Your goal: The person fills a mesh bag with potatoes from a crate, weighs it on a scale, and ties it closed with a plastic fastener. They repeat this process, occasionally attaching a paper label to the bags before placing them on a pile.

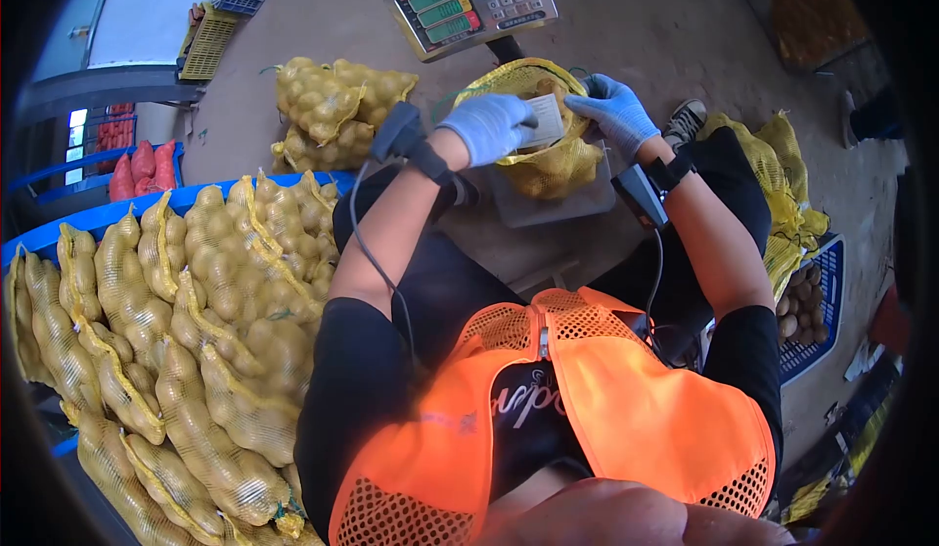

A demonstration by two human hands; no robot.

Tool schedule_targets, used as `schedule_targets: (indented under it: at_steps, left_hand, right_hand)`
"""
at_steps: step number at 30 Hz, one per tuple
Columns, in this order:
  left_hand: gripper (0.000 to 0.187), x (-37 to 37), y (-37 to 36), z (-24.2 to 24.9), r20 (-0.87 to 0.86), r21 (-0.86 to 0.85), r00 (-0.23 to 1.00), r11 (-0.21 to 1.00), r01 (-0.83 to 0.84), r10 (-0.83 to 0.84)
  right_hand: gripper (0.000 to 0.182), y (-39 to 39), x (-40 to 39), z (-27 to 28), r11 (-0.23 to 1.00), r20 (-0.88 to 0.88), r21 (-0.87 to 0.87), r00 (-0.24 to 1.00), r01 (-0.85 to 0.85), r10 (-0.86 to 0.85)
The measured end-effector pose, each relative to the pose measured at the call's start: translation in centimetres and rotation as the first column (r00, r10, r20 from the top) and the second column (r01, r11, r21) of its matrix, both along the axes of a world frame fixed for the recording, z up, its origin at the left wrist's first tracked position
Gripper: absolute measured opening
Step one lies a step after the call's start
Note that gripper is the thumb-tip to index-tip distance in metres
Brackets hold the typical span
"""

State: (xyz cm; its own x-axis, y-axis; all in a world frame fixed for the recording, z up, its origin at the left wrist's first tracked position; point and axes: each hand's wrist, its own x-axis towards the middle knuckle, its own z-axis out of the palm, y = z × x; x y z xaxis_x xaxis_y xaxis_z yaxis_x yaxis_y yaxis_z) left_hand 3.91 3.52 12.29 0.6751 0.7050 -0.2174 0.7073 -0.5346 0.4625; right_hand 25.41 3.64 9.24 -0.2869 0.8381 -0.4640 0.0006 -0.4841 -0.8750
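Note:
A yellow mesh bag (555, 173) of potatoes stands with its mouth open on the scale's platform (528, 215). My left hand (492, 127), in a pale blue glove, is closed at the left of the bag's mouth, its fingertips at a white paper label (547, 120). On the right side of the mouth, my right hand (618, 113), gloved alike, has its fingers pinched at the mesh rim near the label. Just what lies between its fingertips is too small to tell. Above the bag is the scale's display panel (472, 3), with green lit readouts.
Filled mesh bags (235, 282) lie in a blue bin at the left. More potato bags (333, 101) sit on the floor ahead. At the right are yellow mesh bags (768, 174) and a blue crate (831, 296) of potatoes. A shoe (687, 120) shows beyond my right hand.

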Motion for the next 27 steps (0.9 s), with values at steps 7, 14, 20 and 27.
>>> schedule_targets:
  at_steps: [7, 14, 20, 27]
  left_hand:
    - [0.030, -5.6, 2.5, 0.9, 0.491, -0.277, 0.449, 0.623, -0.732, 0.746]
    - [0.021, -7.7, 0.5, -3.6, 0.196, -0.413, 0.672, 0.682, -0.604, 0.714]
    - [0.015, -5.6, -0.3, -1.8, 0.261, -0.414, 0.340, 0.423, -0.806, 0.904]
    - [0.016, -6.9, -1.1, -0.1, 0.557, -0.324, 0.349, 0.584, -0.744, 0.754]
  right_hand:
    - [0.026, -0.2, 0.3, -0.4, 1.000, 0.027, -0.006, 1.000, -0.006, 0.006]
    - [0.024, 0.9, 1.1, -4.0, 0.871, 0.251, 0.470, 0.925, 0.141, -0.285]
    - [0.019, 0.9, 0.8, -1.6, 0.835, 0.526, 0.546, 0.749, 0.067, -0.404]
    - [0.017, -0.2, -0.1, -2.2, 0.814, 0.471, 0.580, 0.802, 0.034, -0.369]
